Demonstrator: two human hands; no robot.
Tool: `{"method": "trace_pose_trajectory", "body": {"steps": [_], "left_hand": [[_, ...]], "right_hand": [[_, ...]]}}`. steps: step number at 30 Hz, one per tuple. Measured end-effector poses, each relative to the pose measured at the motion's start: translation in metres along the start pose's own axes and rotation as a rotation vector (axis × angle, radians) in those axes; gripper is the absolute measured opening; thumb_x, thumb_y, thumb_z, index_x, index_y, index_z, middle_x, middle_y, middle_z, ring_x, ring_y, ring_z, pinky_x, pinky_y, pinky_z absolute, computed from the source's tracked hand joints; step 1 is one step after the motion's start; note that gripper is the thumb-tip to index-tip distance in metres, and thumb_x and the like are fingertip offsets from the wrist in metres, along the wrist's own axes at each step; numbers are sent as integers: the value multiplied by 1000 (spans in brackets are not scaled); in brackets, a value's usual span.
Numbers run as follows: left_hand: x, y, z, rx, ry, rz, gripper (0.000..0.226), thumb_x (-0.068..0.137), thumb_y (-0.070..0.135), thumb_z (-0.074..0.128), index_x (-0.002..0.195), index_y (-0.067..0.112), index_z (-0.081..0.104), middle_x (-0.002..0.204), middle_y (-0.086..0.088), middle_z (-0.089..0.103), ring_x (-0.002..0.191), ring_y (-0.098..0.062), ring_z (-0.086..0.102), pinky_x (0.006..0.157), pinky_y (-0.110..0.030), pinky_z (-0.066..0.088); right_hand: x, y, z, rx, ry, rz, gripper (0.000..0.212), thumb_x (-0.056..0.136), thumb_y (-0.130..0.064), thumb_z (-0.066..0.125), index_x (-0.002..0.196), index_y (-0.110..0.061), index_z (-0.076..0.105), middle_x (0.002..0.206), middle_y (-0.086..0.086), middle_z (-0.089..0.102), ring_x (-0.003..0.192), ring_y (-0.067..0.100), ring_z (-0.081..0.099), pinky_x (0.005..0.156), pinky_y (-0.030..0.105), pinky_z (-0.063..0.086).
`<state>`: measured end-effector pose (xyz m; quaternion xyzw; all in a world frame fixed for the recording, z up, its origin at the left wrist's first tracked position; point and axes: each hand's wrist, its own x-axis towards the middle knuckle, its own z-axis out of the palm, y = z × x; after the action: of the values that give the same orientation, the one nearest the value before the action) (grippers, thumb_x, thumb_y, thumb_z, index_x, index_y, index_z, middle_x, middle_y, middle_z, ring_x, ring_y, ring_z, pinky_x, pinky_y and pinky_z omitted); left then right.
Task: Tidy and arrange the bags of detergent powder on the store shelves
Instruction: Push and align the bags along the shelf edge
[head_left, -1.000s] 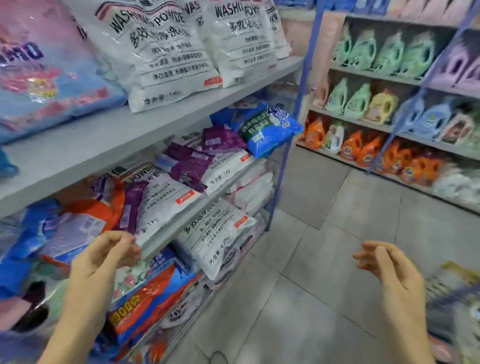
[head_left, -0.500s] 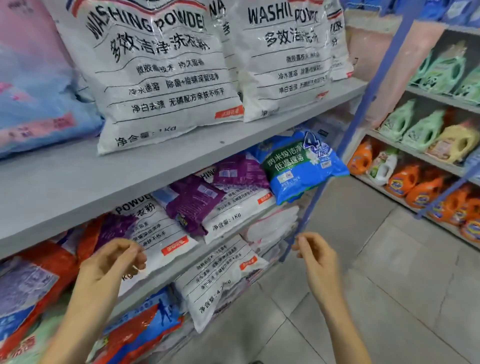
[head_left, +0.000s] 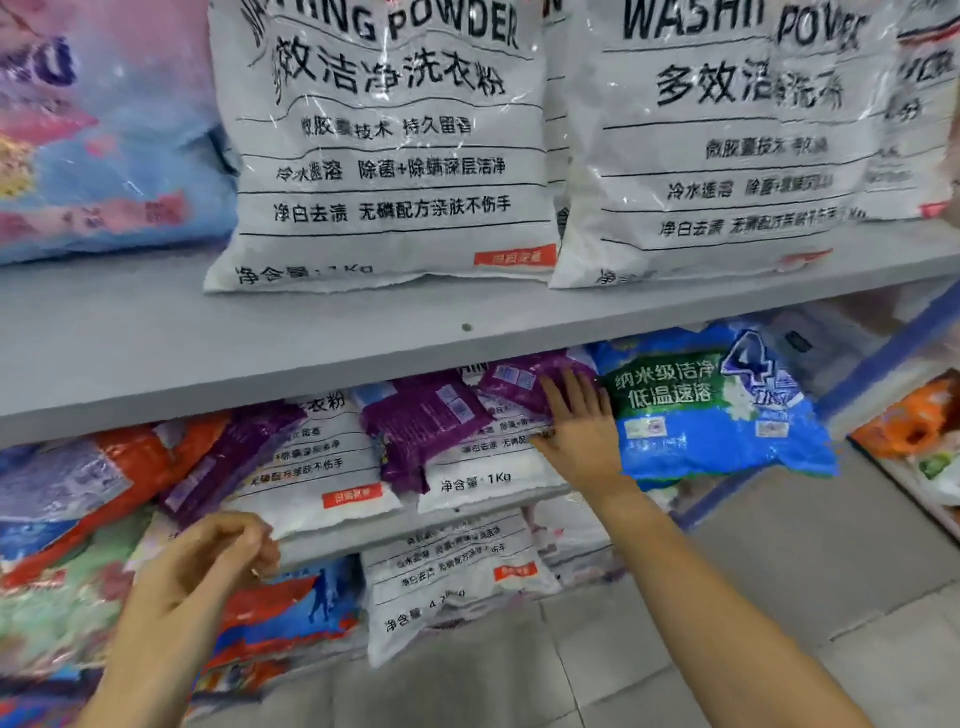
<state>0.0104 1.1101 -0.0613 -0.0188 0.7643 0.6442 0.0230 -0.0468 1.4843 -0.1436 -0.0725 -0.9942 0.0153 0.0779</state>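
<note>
Two large white washing powder bags (head_left: 384, 150) (head_left: 717, 140) stand on the grey upper shelf (head_left: 311, 332). On the shelf below lie white 1 kg bags (head_left: 488, 473), two small purple bags (head_left: 421, 426) (head_left: 519, 379) on top of them, and a blue bag (head_left: 722, 410) jutting past the shelf edge. My right hand (head_left: 576, 421) reaches in with straight fingers that lie on the right purple bag, beside the blue bag. My left hand (head_left: 208, 561) hovers in front of the shelf edge with loosely curled fingers and holds nothing.
Orange, blue and purple bags (head_left: 104, 483) are jumbled at the left of the middle shelf. A pink and blue bag (head_left: 98, 145) sits at the upper left. More bags (head_left: 457, 577) fill the bottom shelf. A blue upright post (head_left: 878, 364) and a tiled floor (head_left: 779, 597) lie to the right.
My right hand has moved from in front of the shelf up onto the right purple bag. The view has come closer to the shelves. My left hand has stayed near the shelf edge.
</note>
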Motion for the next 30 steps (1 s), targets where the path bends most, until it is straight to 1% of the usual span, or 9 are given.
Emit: {"method": "trace_pose_trajectory", "body": {"steps": [3, 6, 8, 11, 17, 22, 26, 28, 30], "left_hand": [[-12, 2, 2, -26, 11, 10, 12, 79, 23, 59, 74, 25, 69, 67, -4, 68, 63, -12, 64, 62, -20, 54], [-19, 2, 2, -9, 20, 28, 19, 83, 15, 57, 73, 26, 69, 68, -7, 68, 62, -11, 63, 60, -15, 54], [-22, 1, 1, 1, 43, 12, 30, 88, 4, 52, 74, 25, 69, 69, -8, 68, 61, -11, 63, 58, -15, 54], [-25, 3, 1, -10, 51, 12, 30, 88, 4, 52, 74, 23, 69, 69, -9, 68, 62, -13, 64, 59, -15, 54], [-26, 10, 9, -11, 30, 41, 17, 87, 11, 56, 77, 20, 67, 71, -10, 67, 67, -17, 63, 64, -23, 54], [-27, 24, 33, 19, -102, 84, 6, 83, 16, 68, 80, 20, 64, 78, -9, 66, 73, -19, 63, 68, -20, 50], [-24, 29, 61, 170, -372, 104, 75, 46, 75, 74, 112, 44, 54, 107, 16, 62, 102, 0, 58, 87, -21, 47], [-28, 34, 79, 155, -533, 61, 106, 39, 75, 77, 132, 39, 40, 120, 19, 59, 111, 2, 57, 94, -24, 45], [-32, 40, 87, -7, -568, -14, 115, 31, 67, 85, 130, 27, 44, 113, 11, 68, 101, -5, 65, 85, -22, 51]], "right_hand": [[2, 12, -2, -53, 31, -72, 78, 70, -59, 65, 131, -12, 49, 130, 19, 55, 116, 37, 56, 91, 55, 46], [12, 17, -3, -73, 117, -94, 53, 80, -44, 59, 119, -9, 61, 119, 18, 63, 101, 33, 64, 81, 48, 54], [17, 16, -5, -59, 177, -107, 41, 75, -28, 72, 110, -7, 67, 107, 17, 68, 87, 32, 68, 69, 41, 57], [20, 16, -24, 85, 225, -88, 30, 81, -27, 57, 96, -4, 69, 75, 14, 68, 55, 30, 64, 43, 25, 42], [6, 34, -79, 338, 138, -102, 31, 94, -20, 54, 122, -8, 59, 91, 20, 69, 79, 38, 64, 63, 35, 43], [-31, 31, -143, 523, -58, -235, 13, 94, -20, 54, 104, -24, 62, 85, -1, 69, 78, 21, 63, 71, 43, 50], [-56, 5, -191, 758, -223, -355, 21, 95, -17, 52, 84, -32, 59, 76, -21, 62, 70, -1, 55, 66, 17, 40], [-61, -4, -208, 975, -265, -336, 13, 92, -23, 55, 83, -24, 65, 77, -13, 63, 71, 4, 56, 67, 21, 42], [-63, -8, -219, 1230, -281, -281, 22, 82, -33, 65, 96, -17, 71, 89, -3, 71, 82, 11, 64, 74, 25, 51]]}}
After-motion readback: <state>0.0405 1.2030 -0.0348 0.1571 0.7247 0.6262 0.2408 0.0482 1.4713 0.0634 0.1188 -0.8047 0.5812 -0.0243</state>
